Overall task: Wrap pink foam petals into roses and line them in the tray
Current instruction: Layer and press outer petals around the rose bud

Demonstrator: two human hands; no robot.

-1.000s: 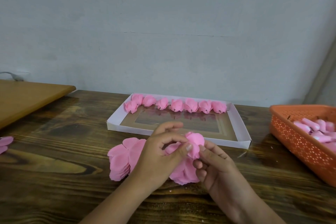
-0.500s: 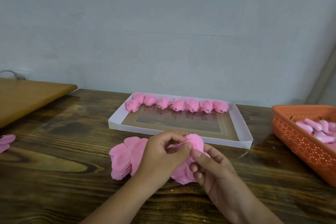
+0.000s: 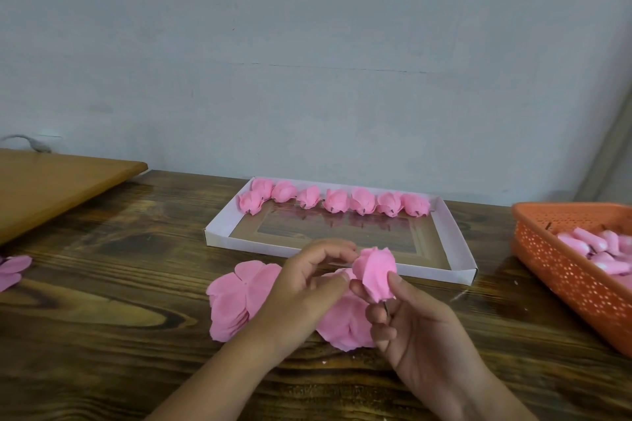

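A half-wrapped pink foam rose (image 3: 375, 273) is held above the table in front of the tray. My right hand (image 3: 415, 325) grips it from below, thumb on its right side and fingers round its base and short stem. My left hand (image 3: 304, 287) hovers just left of it with curled fingers, fingertips at the rose's left edge; whether they pinch a petal I cannot tell. Flat pink petals (image 3: 239, 297) lie stacked on the table under both hands. The white tray (image 3: 458, 243) holds a row of several finished roses (image 3: 337, 201) along its far edge.
An orange perforated basket (image 3: 561, 270) with pink foam pieces stands at the right edge. A lighter wooden board (image 3: 51, 188) lies at the back left. A few loose petals (image 3: 12, 270) rest at the table's far left. A grey wall stands behind.
The rose has risen and shifted right in my right hand, now more tightly wrapped. My left hand's fingers have drawn back slightly from its top to its left edge.
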